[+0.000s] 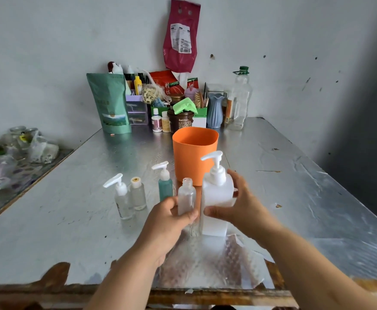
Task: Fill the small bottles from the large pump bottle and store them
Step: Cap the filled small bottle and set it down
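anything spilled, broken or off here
No spill shows. The table's foil cover is torn along the near edge, baring wood. The small bottle in the left hand has no cap.

Our bare forearms rise from the lower edge toward mid-frame. Our left grip (172, 218) curls round a small uncapped bottle (186, 198). Our right grip (241, 204) clasps the large pump bottle (216, 195), thumb in front.

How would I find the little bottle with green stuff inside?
Look for the big orange tub in the middle of the silver table. Just left of its base stands a small pump bottle. It alone is teal; its neighbours are clear or frosted.
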Demonstrator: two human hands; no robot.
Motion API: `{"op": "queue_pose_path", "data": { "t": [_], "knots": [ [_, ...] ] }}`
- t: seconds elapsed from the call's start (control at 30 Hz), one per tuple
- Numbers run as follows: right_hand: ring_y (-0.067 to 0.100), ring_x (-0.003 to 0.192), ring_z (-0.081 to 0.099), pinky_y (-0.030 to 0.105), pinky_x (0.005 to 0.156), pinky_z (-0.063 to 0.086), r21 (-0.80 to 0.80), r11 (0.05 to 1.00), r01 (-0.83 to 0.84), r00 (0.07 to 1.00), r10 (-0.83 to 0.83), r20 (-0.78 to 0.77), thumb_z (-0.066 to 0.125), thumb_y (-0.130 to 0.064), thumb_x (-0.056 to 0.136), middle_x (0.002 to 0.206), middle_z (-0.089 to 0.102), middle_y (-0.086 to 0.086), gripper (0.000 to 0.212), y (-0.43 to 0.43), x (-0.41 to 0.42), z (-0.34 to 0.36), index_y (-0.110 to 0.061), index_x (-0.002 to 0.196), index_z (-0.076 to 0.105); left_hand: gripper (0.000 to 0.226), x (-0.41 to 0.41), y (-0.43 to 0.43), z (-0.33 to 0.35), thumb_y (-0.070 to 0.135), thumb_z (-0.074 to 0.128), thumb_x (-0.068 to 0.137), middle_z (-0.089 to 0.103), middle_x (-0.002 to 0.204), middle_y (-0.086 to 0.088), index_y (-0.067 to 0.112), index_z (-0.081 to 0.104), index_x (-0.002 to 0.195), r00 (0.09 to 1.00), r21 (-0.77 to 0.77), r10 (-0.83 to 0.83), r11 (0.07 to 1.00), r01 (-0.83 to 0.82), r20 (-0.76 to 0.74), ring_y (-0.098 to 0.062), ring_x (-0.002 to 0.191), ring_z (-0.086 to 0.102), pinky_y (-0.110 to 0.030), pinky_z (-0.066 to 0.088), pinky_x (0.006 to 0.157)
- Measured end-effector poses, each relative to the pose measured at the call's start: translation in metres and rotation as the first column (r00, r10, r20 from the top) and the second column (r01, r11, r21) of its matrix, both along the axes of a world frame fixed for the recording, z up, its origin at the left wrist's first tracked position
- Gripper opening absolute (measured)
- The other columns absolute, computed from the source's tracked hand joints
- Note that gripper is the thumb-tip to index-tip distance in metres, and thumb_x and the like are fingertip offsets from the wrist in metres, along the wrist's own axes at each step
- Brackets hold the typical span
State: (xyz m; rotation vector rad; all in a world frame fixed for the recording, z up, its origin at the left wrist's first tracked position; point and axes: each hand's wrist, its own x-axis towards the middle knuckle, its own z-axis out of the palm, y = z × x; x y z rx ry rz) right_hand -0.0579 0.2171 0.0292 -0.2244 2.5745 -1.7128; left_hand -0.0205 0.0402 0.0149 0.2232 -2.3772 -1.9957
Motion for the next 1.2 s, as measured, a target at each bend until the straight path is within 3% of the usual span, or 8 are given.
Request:
{"op": "queue_pose_path", "data": {
  "t": [0.07, 0.17, 0.33, 0.6, 0.73, 0.93, 1.03, 1.2],
  "knots": [
    [0.014, 0.113, 0.050, 0.037, 0.096, 0.049, 0.097, 0.992, 0.076, 0.997, -0.073, -0.036, 0.089, -0.039, 0.054, 0.129, 0.048, -0.010, 0.113, -0.003, -0.007, -0.004, -0.037, 0.145, 0.020, 0.029, 0.000, 0.001, -0.005, 0.026, 0.077, 0.080, 0.074, 0.094, 0.013, 0.026, 0.067, 0.108, 1.000, -0.056, 0.019, 0.998, -0.018, 0.007, -0.005, 0.089, 0.069, -0.023, 0.050, 0.079],
    [0.022, 0.122, 0.045, 0.048, 0.100, 0.045, 0.178, 0.975, 0.136, 0.989, -0.123, -0.078, 0.085, -0.046, 0.047, 0.136, 0.044, -0.013, 0.117, -0.009, -0.013, -0.010, -0.041, 0.142, 0.017, 0.033, 0.000, 0.002, -0.012, 0.029, 0.076, 0.081, 0.070, 0.103, 0.015, 0.030, 0.062, 0.111, 0.999, -0.138, 0.042, 0.990, -0.041, 0.007, -0.003, 0.094, 0.063, -0.025, 0.051, 0.082],
    [0.024, 0.125, 0.038, 0.038, 0.102, 0.039, 0.339, 0.923, 0.182, 0.983, -0.161, -0.088, 0.077, -0.026, 0.067, 0.136, 0.043, -0.005, 0.092, -0.008, -0.017, -0.021, -0.034, 0.142, 0.023, 0.029, -0.003, -0.002, -0.022, 0.027, 0.076, 0.081, 0.070, 0.099, 0.015, 0.032, 0.061, 0.105, 0.999, -0.189, 0.040, 0.981, -0.041, -0.009, -0.003, 0.091, 0.064, -0.019, 0.047, 0.074],
    [0.029, 0.127, 0.033, 0.031, 0.097, 0.037, 0.608, 0.765, 0.212, 0.967, -0.256, -0.016, 0.048, -0.008, 0.087, 0.141, 0.036, 0.003, 0.056, 0.038, -0.015, -0.028, -0.027, 0.139, 0.037, 0.018, -0.009, -0.005, -0.038, 0.027, 0.079, 0.077, 0.067, 0.073, 0.007, 0.027, 0.065, 0.087, 0.996, -0.237, 0.089, 0.967, -0.092, -0.024, -0.018, 0.071, 0.065, -0.038, 0.052, 0.071],
    [0.024, 0.118, 0.050, 0.032, 0.096, 0.043, 0.597, 0.783, 0.173, 0.973, -0.231, 0.022, 0.047, -0.017, 0.093, 0.135, 0.047, 0.001, 0.037, 0.047, -0.015, -0.033, -0.029, 0.128, 0.053, 0.018, -0.009, -0.005, -0.045, 0.033, 0.078, 0.076, 0.066, 0.074, 0.000, 0.027, 0.063, 0.085, 0.993, -0.308, 0.088, 0.945, -0.107, -0.076, -0.020, 0.071, 0.063, -0.040, 0.051, 0.069],
    [0.015, 0.098, 0.059, 0.025, 0.079, 0.047, 0.616, 0.778, 0.123, 0.984, -0.175, 0.024, 0.054, -0.022, 0.087, 0.115, 0.061, -0.008, 0.026, 0.041, -0.009, -0.025, -0.029, 0.112, 0.060, 0.025, -0.005, -0.008, -0.047, 0.029, 0.080, 0.076, 0.072, 0.083, 0.016, 0.034, 0.066, 0.096, 0.995, -0.276, 0.031, 0.960, -0.056, -0.096, -0.001, 0.077, 0.066, -0.028, 0.053, 0.075],
    [0.009, 0.080, 0.058, 0.020, 0.063, 0.044, 0.611, 0.791, 0.029, 0.997, -0.069, 0.042, 0.060, -0.029, 0.083, 0.095, 0.064, -0.010, 0.015, 0.030, 0.001, -0.011, -0.024, 0.097, 0.061, 0.022, -0.004, -0.008, -0.048, 0.030, 0.079, 0.077, 0.070, 0.079, 0.018, 0.036, 0.064, 0.093, 0.994, -0.266, -0.002, 0.964, -0.026, -0.105, -0.004, 0.071, 0.065, -0.024, 0.049, 0.066],
    [0.014, 0.072, 0.067, 0.025, 0.061, 0.055, 0.448, 0.887, -0.110, 0.994, 0.108, 0.031, 0.067, -0.037, 0.080, 0.080, 0.068, -0.008, 0.009, 0.006, 0.027, 0.023, -0.031, 0.085, 0.063, 0.016, 0.000, -0.007, -0.043, 0.026, 0.072, 0.083, 0.064, 0.068, 0.018, 0.032, 0.058, 0.079, 0.986, -0.333, -0.061, 0.943, 0.006, -0.155, 0.002, 0.065, 0.060, -0.008, 0.039, 0.056]
  ]
}}
